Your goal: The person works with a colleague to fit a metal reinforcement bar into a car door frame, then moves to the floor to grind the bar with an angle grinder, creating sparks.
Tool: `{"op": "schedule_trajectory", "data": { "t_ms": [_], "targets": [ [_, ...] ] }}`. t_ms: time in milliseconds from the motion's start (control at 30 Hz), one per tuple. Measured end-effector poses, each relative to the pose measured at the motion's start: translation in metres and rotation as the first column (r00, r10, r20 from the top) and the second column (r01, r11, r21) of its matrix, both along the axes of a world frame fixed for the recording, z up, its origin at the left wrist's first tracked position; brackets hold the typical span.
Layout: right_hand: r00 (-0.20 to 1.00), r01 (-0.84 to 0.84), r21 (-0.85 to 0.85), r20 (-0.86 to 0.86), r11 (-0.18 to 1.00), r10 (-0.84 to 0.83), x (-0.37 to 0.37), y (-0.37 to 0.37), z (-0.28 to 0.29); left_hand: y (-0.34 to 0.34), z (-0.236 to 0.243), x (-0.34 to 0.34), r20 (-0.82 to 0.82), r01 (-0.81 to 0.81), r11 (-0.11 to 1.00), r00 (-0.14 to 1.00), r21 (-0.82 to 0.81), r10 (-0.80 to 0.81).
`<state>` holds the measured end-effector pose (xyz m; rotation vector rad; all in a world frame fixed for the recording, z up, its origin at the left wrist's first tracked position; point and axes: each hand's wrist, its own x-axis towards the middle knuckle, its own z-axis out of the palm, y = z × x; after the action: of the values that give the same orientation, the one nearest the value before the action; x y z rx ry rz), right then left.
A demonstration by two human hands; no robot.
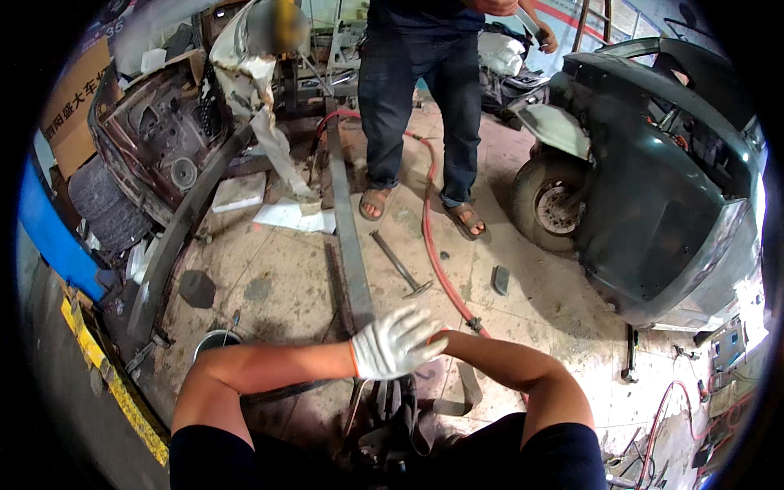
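A white work glove (398,341) with an orange cuff covers my left hand (388,347), held up in front of me with its fingers stretched out. My right forearm comes in from the right, and its bare wrist meets the glove's fingertips. Most of my right hand (439,340) is hidden behind the glove, so its fingers do not show. Below the hands lies a dark bundle of straps or cloth (412,420). Farther off, a hammer (400,265) rests on the floor, beside a long grey metal beam (347,220) that runs away from me.
A person (420,90) in dark trousers and sandals stands ahead, holding something at the top edge. A red hose (433,220) crosses the floor. On the right stands a dark vehicle body (653,212) with a wheel (555,204). Tyres (110,204) and a yellow rail (110,376) are at left.
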<state>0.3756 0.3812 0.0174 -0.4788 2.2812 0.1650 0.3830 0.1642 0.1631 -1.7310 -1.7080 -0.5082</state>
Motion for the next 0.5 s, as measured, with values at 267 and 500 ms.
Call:
{"op": "schedule_trajectory", "data": {
  "t_ms": [267,500],
  "targets": [
    [0.964,0.205,-0.096,-0.152,0.974,-0.218,-0.051,0.015,0.075,0.027,0.048,-0.018,0.173,-0.06,0.953,0.978,-0.298,0.116],
    [0.74,0.618,-0.336,-0.055,0.711,-0.67,0.078,0.028,0.308,0.075,0.188,0.028,0.485,-0.2,0.956,0.828,-0.214,0.282]
  ]
}}
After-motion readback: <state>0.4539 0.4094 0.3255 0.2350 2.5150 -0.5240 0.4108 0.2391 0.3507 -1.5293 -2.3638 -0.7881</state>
